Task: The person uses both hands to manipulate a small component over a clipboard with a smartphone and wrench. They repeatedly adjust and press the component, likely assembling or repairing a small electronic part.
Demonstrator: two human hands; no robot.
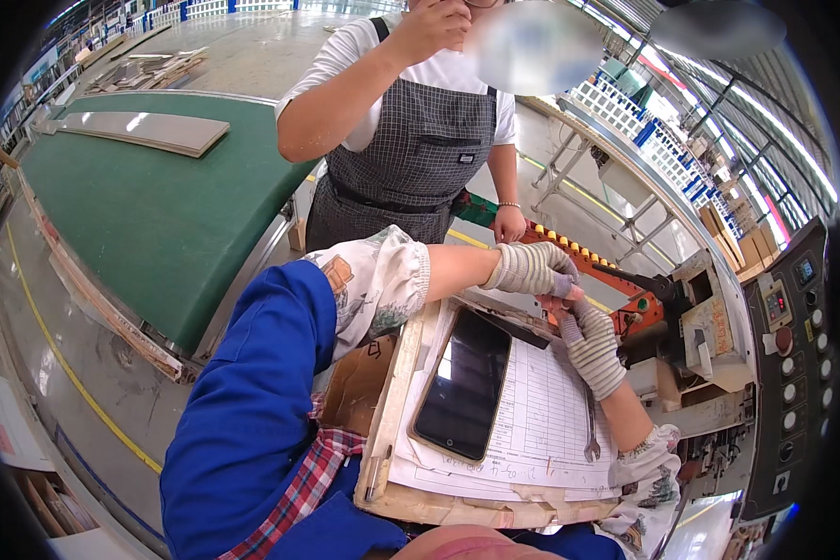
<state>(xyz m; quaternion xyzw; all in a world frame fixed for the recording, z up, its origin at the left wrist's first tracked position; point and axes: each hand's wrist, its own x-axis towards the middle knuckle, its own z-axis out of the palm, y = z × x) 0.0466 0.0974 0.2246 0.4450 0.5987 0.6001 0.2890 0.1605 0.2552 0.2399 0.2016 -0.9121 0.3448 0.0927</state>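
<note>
From where I stand, the wooden tray (485,510) has a raised, worn pale rim, and the wearer's 2 hands meet over its far right corner. A co-worker in a checked apron (429,149) stands just past the far edge, so the room for reaching that way is tight; on the right, the dark control panel (793,373) bounds it. To the left, a strip of glossy floor (79,411) with a yellow line runs beside the long green table (159,205). The left hand (532,269) and right hand (593,350) wear ribbed, striped knit gloves, their fingertips brought together; I can't tell whether anything is pinched between them. Just below the right hand, a slim metal wrench (591,439) lies lengthwise on the printed papers (541,401), its forked end toward the near rim. Left of it, also on the papers, rests a black, glassy phone (464,385) with rounded corners and a pale edge, slightly aslant. Loose patterned cloth oversleeves cover part of both forearms, and the left arm's upper sleeve is plain blue fabric.
</note>
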